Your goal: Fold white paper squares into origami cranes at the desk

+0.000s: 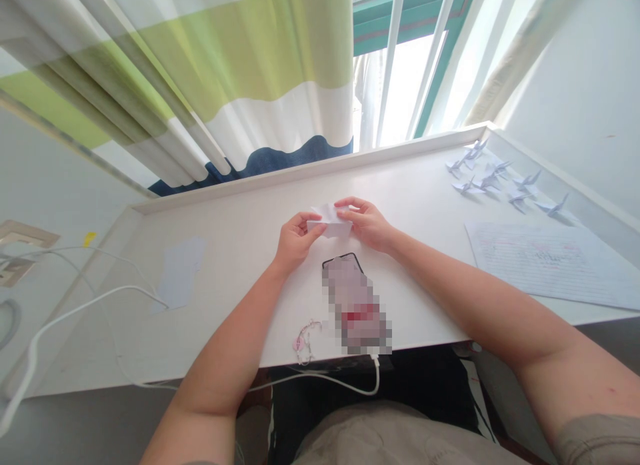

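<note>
A small piece of folded white paper (330, 226) is held between both hands above the middle of the white desk. My left hand (296, 238) pinches its left side, thumb in front and fingers behind. On the paper's right side, my right hand (367, 224) is closed with its fingertips at the upper edge. Creases and raised flaps show along the top of the paper. Just below the hands lies a phone (345, 260), its screen blurred out, with a charging cable (376, 378) plugged into its lower end.
Several folded paper cranes (493, 178) stand at the back right. Lined sheets with writing (545, 258) lie at the right. Loose white paper (180, 272) rests at the left near white cables (100, 292). A beaded strap (301, 342) is by the front edge. Curtains (240, 65) hang behind the desk (240, 212).
</note>
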Tool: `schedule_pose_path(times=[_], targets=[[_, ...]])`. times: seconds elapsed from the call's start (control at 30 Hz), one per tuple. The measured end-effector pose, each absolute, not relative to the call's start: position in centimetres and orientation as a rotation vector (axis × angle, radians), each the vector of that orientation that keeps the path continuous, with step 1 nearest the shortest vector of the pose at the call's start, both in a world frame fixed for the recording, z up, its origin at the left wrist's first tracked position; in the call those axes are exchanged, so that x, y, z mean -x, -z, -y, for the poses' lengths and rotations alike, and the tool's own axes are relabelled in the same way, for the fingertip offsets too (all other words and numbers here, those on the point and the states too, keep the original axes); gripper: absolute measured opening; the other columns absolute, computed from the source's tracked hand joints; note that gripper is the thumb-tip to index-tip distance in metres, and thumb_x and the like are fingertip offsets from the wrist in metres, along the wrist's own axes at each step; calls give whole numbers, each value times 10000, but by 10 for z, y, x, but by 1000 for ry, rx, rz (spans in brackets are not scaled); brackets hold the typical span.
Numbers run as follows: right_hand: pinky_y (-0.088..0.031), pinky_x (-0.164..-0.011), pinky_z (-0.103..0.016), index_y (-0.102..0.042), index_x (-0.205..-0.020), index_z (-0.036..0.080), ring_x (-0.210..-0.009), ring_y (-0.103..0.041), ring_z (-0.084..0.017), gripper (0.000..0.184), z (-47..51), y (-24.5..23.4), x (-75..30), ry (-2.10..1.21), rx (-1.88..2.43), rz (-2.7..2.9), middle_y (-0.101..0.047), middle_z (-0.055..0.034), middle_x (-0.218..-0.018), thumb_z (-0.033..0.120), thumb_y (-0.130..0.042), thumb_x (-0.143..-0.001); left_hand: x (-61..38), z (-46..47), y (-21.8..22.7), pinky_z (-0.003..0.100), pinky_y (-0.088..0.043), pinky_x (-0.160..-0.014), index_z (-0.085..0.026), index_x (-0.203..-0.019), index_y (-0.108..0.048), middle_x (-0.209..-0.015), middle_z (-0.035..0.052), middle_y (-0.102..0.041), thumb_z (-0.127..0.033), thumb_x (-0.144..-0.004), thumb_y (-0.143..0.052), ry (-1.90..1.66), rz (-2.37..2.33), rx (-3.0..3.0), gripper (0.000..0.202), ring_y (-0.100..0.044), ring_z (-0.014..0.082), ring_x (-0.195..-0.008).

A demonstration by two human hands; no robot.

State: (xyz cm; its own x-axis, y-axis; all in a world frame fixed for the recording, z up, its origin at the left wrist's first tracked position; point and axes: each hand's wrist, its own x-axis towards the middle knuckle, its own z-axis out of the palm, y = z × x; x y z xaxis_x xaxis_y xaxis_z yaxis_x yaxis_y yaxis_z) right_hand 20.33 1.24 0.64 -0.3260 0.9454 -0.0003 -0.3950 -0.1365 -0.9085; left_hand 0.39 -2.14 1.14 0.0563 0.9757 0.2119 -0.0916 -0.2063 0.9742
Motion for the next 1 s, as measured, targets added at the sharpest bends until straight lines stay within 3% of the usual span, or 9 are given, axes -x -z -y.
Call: schedule_pose_path(times=[0.23, 0.47, 0.63, 0.83, 1.0], targets=[[-509, -565, -292, -758, -1085, 254, -670, -687, -175, 490, -10, -5, -205, -1624, 772, 1185, -754, -6, -821, 502, -941, -705, -2, 19, -8, 332, -576, -835, -185, -1029, -793, -967, 69, -804, -416, -702, -963, -1407, -1043, -1358, 435, -734, 189, -870], [-517, -614, -301, -804, -905, 215, -666, -660, -161, 349, -7, -12, -205, -1461, 840, 1270, -744, -2, -755, 435, -935, -666, 7, 15, -6, 359, -567, -863, -198, -1019, -844, -928, 69, -820, -416, -711, -950, -1251, -1088, -1503, 392, -739, 212, -860], [-532, -651, -325, -811, -846, 219, -703, -675, -177, 312, -10, -10, -204, -1470, 874, 1174, -775, -26, -811, 414, -937, -638, 11, 15, -9, 361, -539, -885, -231, -1031, -861, -986, 70, -823, -397, -740, -932, -1296, -1175, -1619, 343, -716, 219, -895], [-525, -649, -331, -817, -879, 227, -700, -664, -175, 338, -12, -4, -202, -1553, 884, 1157, -767, -28, -819, 415, -953, -633, 13, 18, -18, 336, -503, -804, -293, -1018, -869, -880, 33, -766, -355, -802, -883, -1311, -1149, -1822, 225, -628, 179, -778], [-483, -609, -301, -815, -963, 235, -664, -627, -151, 361, -7, -8, -205, -1512, 847, 1263, -726, 3, -765, 445, -927, -691, 13, 13, -12, 326, -510, -822, -266, -952, -867, -944, 58, -779, -391, -809, -882, -1305, -1151, -1716, 191, -671, 193, -871]])
